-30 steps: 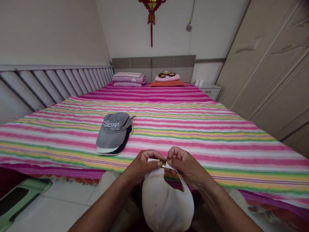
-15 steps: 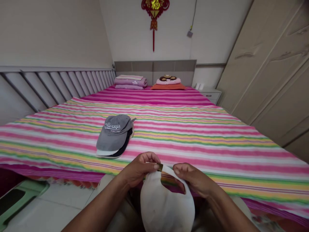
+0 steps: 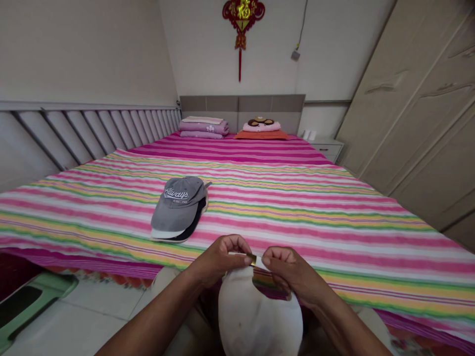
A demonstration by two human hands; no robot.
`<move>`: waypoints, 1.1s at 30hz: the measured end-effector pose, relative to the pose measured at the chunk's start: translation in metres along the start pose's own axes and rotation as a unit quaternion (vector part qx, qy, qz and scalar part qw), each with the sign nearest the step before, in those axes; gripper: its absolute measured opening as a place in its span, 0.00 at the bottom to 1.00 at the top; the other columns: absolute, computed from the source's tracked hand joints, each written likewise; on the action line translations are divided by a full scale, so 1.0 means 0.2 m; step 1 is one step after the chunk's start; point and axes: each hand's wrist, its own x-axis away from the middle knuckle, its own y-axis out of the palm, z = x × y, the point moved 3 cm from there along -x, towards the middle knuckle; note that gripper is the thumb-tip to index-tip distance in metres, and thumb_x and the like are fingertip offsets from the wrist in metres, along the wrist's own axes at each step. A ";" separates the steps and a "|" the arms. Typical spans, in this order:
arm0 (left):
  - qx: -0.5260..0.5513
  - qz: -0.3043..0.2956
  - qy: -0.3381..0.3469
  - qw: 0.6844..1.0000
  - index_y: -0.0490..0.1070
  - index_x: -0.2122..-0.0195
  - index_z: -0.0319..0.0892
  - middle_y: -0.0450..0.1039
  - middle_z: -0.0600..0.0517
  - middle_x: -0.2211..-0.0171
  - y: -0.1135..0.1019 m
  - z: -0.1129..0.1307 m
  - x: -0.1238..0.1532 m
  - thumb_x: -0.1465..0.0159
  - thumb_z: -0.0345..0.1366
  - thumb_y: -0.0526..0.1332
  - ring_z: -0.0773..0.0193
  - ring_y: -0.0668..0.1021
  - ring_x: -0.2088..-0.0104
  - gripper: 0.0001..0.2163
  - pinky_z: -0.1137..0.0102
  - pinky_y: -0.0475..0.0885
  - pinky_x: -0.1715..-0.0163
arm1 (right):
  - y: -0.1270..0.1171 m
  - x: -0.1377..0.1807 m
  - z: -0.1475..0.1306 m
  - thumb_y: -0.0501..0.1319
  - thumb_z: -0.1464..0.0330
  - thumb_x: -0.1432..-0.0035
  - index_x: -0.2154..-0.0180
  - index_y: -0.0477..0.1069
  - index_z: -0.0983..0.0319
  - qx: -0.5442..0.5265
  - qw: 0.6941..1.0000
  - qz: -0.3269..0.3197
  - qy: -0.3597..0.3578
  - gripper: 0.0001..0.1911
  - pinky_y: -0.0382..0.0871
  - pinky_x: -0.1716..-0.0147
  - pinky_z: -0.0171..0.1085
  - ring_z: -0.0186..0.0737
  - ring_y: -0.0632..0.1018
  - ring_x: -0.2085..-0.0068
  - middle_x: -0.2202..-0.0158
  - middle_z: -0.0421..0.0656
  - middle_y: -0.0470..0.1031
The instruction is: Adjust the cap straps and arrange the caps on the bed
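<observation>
We hold the white cap [image 3: 256, 316] low in front of us, at the near edge of the bed [image 3: 334, 222]. Our left hand [image 3: 218, 259] pinches its back strap [image 3: 259, 262] at the brass buckle [image 3: 252, 259]. Our right hand [image 3: 287, 272] pinches the strap just beside it, fingers curled shut. Adjusting the strap seems to be the step in hand, and it calls for a steady pinch on both sides. A grey cap [image 3: 178, 202] lies farther left on the bed.
</observation>
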 end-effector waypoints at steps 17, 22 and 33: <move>-0.050 0.023 0.020 0.998 0.68 0.71 0.38 0.69 0.55 0.76 0.03 0.01 0.02 0.52 0.36 0.65 0.74 0.68 0.77 0.10 0.76 0.61 0.75 | 0.02 0.00 0.00 0.61 0.59 0.55 0.80 0.66 0.64 -0.002 1.000 0.021 0.007 0.15 0.39 0.89 0.30 0.23 0.52 0.90 0.92 0.31 0.55; -0.121 0.034 0.051 0.991 0.68 0.72 0.38 0.70 0.53 0.74 0.05 0.03 0.02 0.51 0.35 0.64 0.69 0.70 0.73 0.08 0.74 0.63 0.72 | 0.03 -0.01 0.01 0.61 0.62 0.55 0.80 0.66 0.64 0.002 0.999 0.039 0.001 0.12 0.38 0.89 0.30 0.24 0.52 0.89 0.92 0.32 0.56; -0.107 0.063 0.035 0.992 0.68 0.73 0.38 0.69 0.53 0.75 0.05 0.02 0.02 0.53 0.36 0.65 0.69 0.70 0.74 0.09 0.74 0.62 0.73 | 0.02 -0.02 0.00 0.59 0.65 0.55 0.82 0.63 0.64 0.023 0.996 0.077 -0.025 0.11 0.40 0.86 0.30 0.24 0.51 0.86 0.89 0.31 0.53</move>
